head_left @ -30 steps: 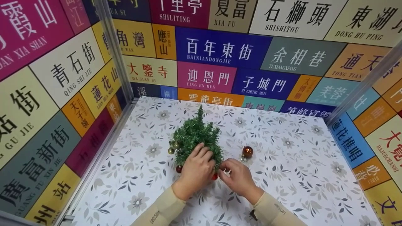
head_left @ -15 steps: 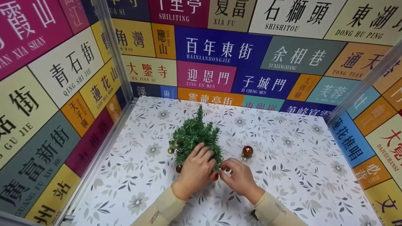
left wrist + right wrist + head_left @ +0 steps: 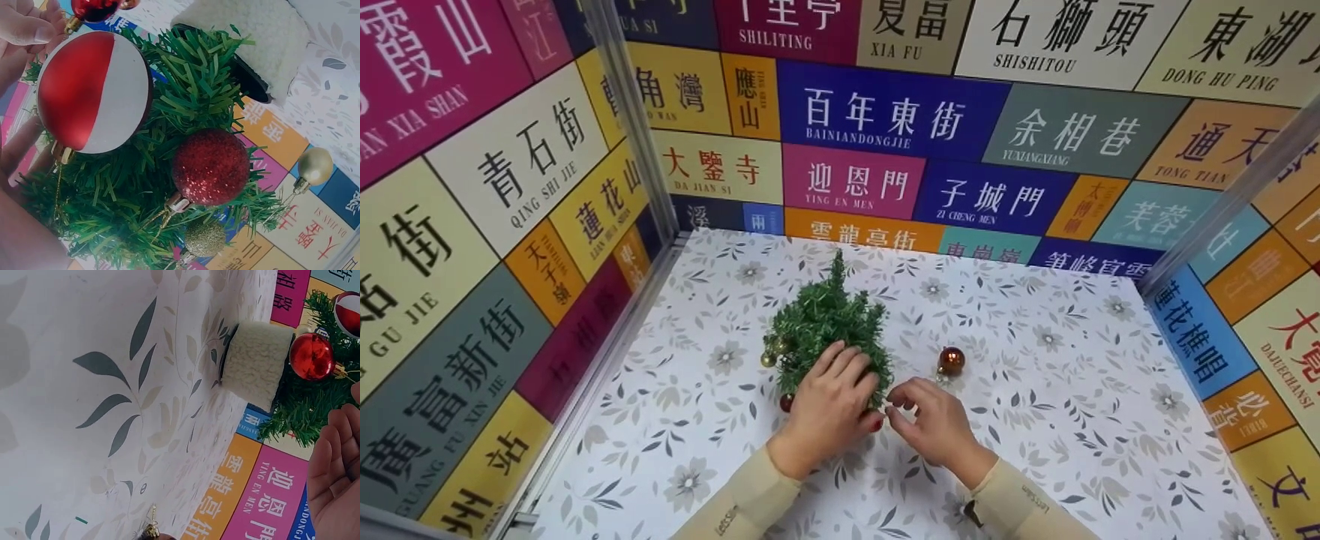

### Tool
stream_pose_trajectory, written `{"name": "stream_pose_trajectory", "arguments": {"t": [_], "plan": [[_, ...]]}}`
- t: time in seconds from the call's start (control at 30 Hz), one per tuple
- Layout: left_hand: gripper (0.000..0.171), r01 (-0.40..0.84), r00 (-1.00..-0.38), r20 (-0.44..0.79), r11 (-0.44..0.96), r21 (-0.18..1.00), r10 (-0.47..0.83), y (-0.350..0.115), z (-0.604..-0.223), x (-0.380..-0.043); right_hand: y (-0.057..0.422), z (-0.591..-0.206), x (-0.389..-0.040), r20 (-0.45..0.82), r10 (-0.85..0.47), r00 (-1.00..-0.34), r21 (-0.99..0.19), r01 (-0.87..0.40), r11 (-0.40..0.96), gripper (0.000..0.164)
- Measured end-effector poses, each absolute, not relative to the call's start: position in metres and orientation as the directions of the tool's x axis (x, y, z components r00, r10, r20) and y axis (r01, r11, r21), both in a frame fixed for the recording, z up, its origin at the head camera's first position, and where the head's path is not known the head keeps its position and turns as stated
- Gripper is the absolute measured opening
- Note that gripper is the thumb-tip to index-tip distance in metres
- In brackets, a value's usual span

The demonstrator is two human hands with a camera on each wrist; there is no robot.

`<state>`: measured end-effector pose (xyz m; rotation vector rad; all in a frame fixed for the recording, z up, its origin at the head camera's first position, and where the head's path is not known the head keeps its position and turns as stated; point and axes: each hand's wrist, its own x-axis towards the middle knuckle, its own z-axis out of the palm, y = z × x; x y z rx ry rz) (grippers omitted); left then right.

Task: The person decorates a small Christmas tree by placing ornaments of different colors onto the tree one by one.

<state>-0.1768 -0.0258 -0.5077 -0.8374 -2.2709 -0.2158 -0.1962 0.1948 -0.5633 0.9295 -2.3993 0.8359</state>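
Note:
A small green Christmas tree (image 3: 832, 315) lies on the patterned table, its tip away from me and its fleecy base (image 3: 256, 363) toward me. My left hand (image 3: 832, 394) lies over the lower branches, fingers curled into them. A shiny red bauble (image 3: 312, 356) with a gold cap hangs near the base. My right hand (image 3: 934, 424) is beside it, thumb and index finger bent together at its gold cord (image 3: 351, 372); the fingertips fall outside the right wrist view. A red-and-white bauble (image 3: 81, 93), a glittery red bauble (image 3: 211, 166) and gold baubles (image 3: 315, 166) hang on other branches.
A loose copper-coloured bauble (image 3: 952, 361) lies on the table to the right of the tree. Walls with colourful lettered panels (image 3: 892, 112) close off the back and both sides, with metal posts (image 3: 634, 120) at the corners.
My right hand has drawn slightly to the right and toward me, and the red bauble under my left thumb has shifted a little the same way. The left hand stays nearly still on the tree.

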Motion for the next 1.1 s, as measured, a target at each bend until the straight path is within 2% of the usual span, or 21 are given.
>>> {"name": "stream_pose_trajectory", "arguments": {"t": [0.17, 0.33, 0.5, 0.77, 1.1], "plan": [[0.062, 0.582, -0.566, 0.686, 0.811, -0.061, 0.458, -0.026, -0.508, -0.175, 0.2, -0.566, -0.198, 0.585, -0.441, -0.681, -0.372, -0.709, 0.6, 0.012], [0.09, 0.5, -0.62, 0.678, 0.865, -0.048, 0.396, -0.028, -0.508, -0.172, 0.206, -0.566, -0.2, 0.576, -0.433, -0.694, -0.366, -0.692, 0.622, 0.015], [0.108, 0.427, -0.686, 0.645, 0.904, -0.017, 0.336, -0.028, -0.507, -0.17, 0.212, -0.566, -0.203, 0.544, -0.419, -0.727, -0.373, -0.657, 0.655, 0.018], [0.119, 0.318, -0.77, 0.572, 0.947, -0.039, 0.282, -0.025, -0.507, -0.166, 0.222, -0.568, -0.208, 0.495, -0.409, -0.767, -0.363, -0.61, 0.705, 0.027], [0.116, 0.251, -0.809, 0.523, 0.962, -0.105, 0.268, -0.023, -0.508, -0.166, 0.232, -0.575, -0.219, 0.494, -0.401, -0.772, -0.336, -0.594, 0.731, 0.032]]}}
